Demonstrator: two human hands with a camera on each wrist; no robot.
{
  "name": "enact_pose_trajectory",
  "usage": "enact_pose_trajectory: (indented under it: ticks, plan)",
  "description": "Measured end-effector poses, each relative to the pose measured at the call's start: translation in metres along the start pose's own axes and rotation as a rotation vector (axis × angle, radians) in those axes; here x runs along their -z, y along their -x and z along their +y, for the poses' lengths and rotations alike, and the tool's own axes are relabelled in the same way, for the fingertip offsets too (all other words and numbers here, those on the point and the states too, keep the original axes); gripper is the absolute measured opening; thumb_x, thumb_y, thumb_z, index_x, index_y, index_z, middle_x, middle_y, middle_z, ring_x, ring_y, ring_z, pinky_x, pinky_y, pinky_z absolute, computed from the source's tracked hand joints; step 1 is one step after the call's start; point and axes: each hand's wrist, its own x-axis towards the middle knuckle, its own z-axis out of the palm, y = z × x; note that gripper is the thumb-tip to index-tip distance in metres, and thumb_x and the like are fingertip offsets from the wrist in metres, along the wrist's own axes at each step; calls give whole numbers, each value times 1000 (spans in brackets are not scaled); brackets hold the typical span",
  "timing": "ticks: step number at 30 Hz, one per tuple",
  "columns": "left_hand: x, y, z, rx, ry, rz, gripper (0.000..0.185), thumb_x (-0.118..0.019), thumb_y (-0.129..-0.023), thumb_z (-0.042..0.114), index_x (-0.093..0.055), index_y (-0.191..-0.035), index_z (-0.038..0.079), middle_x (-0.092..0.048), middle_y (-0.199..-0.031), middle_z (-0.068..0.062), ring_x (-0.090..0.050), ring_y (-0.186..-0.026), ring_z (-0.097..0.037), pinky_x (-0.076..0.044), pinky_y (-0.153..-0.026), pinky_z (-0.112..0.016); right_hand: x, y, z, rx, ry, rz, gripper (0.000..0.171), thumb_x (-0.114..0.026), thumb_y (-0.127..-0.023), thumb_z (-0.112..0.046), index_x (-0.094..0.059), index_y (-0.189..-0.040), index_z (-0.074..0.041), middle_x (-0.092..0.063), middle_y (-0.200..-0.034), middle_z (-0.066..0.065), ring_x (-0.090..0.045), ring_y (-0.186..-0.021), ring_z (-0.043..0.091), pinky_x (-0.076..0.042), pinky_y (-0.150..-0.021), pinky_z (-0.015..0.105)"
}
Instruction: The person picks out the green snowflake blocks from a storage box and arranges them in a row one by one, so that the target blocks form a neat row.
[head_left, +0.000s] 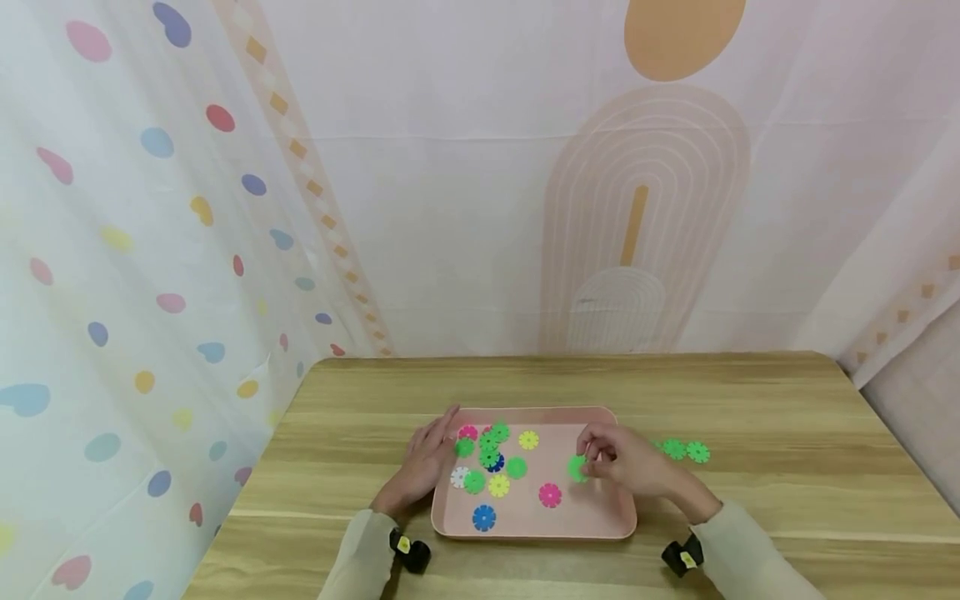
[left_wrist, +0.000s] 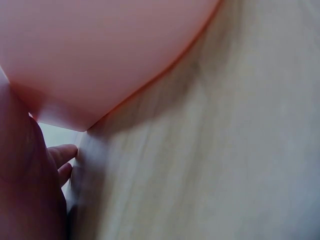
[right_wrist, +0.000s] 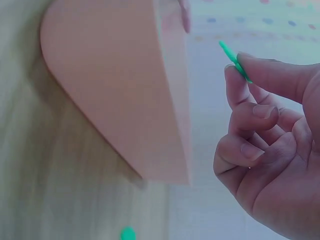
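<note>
Between thumb and forefinger, my right hand [head_left: 618, 457] pinches a green notched plastic disc [head_left: 576, 468] over the right part of a pink tray [head_left: 517, 525]. The right wrist view shows this green disc [right_wrist: 235, 61] edge-on, with the other fingers curled below it. My left hand [head_left: 426, 458] rests against the tray's left side, fingers extended along the rim. Inside the tray lie several green discs [head_left: 517, 467], a blue disc [head_left: 484, 517], a pink disc [head_left: 551, 495], a yellow disc [head_left: 528, 440] and a white disc [head_left: 460, 477]. Some green ones overlap at the left.
Right of the tray, green discs [head_left: 698, 452] lie in a row on the wooden table [head_left: 780, 500], partly hidden behind my right hand. A patterned curtain [head_left: 465, 208] hangs behind the table's far edge and along the left side.
</note>
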Motion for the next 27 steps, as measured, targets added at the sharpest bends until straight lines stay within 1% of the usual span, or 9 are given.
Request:
enact_pose_trajectory:
  ticks: [2,5,9,12,15,18,19,22,27]
  plan:
    - [0,0,-1,-3,2,1,50,-26,-101,42,-14,-150,35,-19,-154,-2,-3,-141,-31,0,-109,-60,9,4,1,-6,-9,17,13,-66,-85,-8,-56,-94,-9,-56,-81,2,-51,-71,11,-43,-59,20]
    - [-1,0,-2,-7,-7,0,49,-25,-102,41,-14,-149,36,-19,-155,-2,-2,-141,-30,2,-109,-59,23,10,4,10,-8,54,12,-65,-86,-8,-57,-95,-8,-58,-80,3,-50,-69,10,-42,-58,20]
    - [-1,-1,-2,-8,-6,3,49,-25,-102,41,-14,-149,37,-19,-155,-2,-1,-142,-31,3,-109,-59,41,19,11,26,-16,100,11,-61,-88,-2,-57,-97,-5,-60,-81,7,-53,-68,13,-44,-56,22]
    - [-1,-1,-2,0,3,3,49,-25,-102,41,-14,-149,36,-18,-155,-3,0,-142,-32,2,-108,-62,53,26,16,-12,0,143,11,-60,-88,-2,-58,-98,-5,-61,-83,8,-57,-71,18,-47,-58,25]
    - [-1,-1,-2,11,14,1,49,-26,-102,41,-14,-149,37,-17,-155,-2,0,-142,-31,0,-107,-63,63,35,23,-57,28,183,12,-62,-88,-7,-57,-99,-5,-61,-85,8,-60,-76,22,-50,-61,29]
    - [-1,-1,-2,4,20,5,49,-26,-102,40,-15,-149,36,-17,-155,-2,-1,-141,-32,-1,-106,-65,73,44,31,-81,45,225,13,-62,-88,-8,-57,-100,-4,-61,-86,10,-59,-77,22,-50,-62,30]
    - [-1,-1,-2,9,22,4,49,-26,-102,41,-14,-149,36,-17,-155,-2,-1,-141,-31,-2,-106,-65,76,48,34,-82,47,239,13,-62,-88,-8,-57,-100,-3,-61,-86,11,-60,-77,21,-50,-61,30]
    - [-1,0,-1,-9,16,8,50,-26,-102,41,-15,-150,35,-18,-155,-3,-2,-141,-33,-2,-105,-66,83,58,44,-84,42,266,13,-61,-89,-5,-57,-100,0,-62,-86,13,-61,-77,19,-50,-60,29]
    - [-1,1,0,8,8,3,49,-26,-101,42,-14,-149,38,-17,-155,0,-2,-141,-31,-3,-106,-66,92,72,62,-87,36,289,14,-58,-89,-2,-55,-101,4,-63,-85,13,-62,-77,13,-51,-61,27]
